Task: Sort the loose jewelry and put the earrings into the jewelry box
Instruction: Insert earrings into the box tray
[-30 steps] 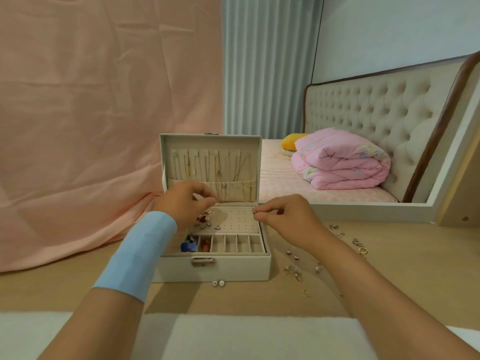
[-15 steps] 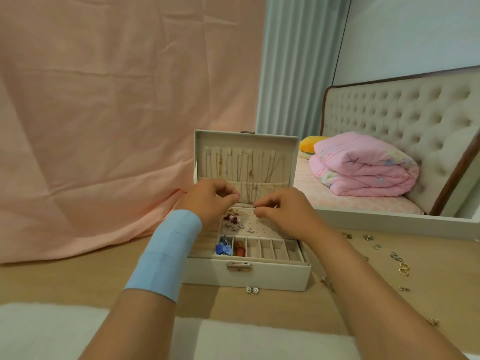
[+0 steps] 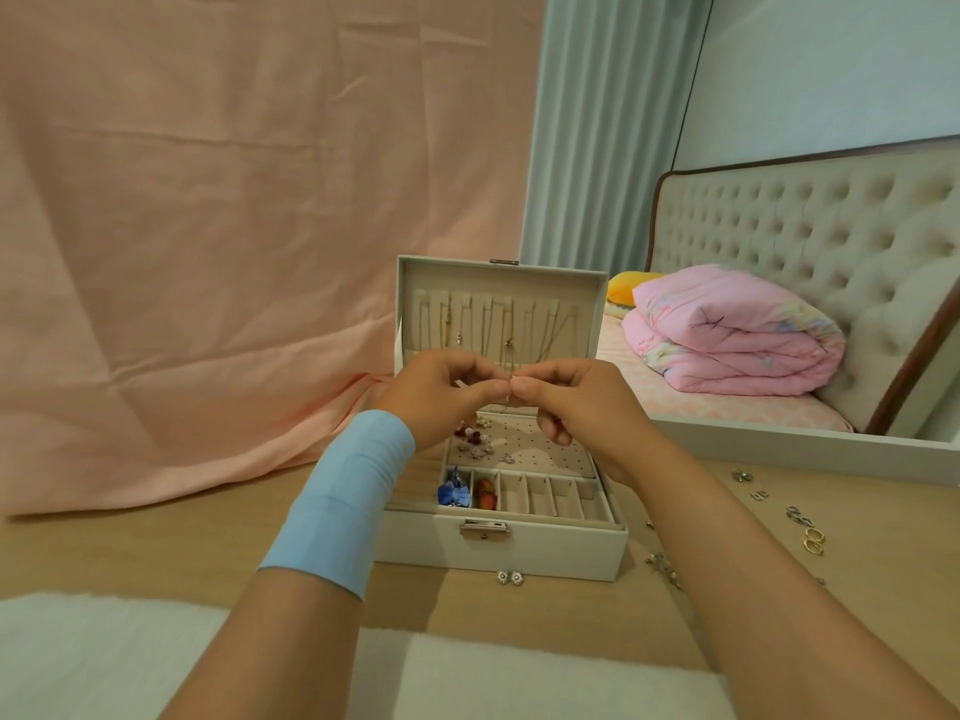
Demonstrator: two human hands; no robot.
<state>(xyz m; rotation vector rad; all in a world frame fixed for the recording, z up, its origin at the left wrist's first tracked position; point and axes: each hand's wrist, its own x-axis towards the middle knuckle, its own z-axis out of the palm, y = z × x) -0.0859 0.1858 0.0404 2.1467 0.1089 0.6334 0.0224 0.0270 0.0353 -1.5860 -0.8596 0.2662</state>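
A white jewelry box [image 3: 545, 550] stands open on the wooden floor, its lid upright with necklaces hanging inside. Above its perforated earring panel [image 3: 540, 449], my left hand [image 3: 441, 394] and my right hand [image 3: 576, 402] meet fingertip to fingertip, pinching one tiny earring [image 3: 511, 378] between them. Several small earrings [image 3: 475, 441] sit on the panel's left side. A blue bow piece [image 3: 454, 493] and an orange piece [image 3: 485, 498] lie in the front compartments. A pair of silver flower earrings [image 3: 509, 577] lies on the floor before the box.
Loose earrings lie scattered on the floor to the right, including gold hoops [image 3: 814, 540] and silver pieces [image 3: 748, 483]. A white rug [image 3: 104, 662] runs along the near edge. A pink curtain [image 3: 208, 252] hangs on the left; a bed with a folded pink quilt [image 3: 727, 335] is behind right.
My hands rose from the earring panel and came together, both now pinching the small earring. The view shifted so the box sits further right in the picture.
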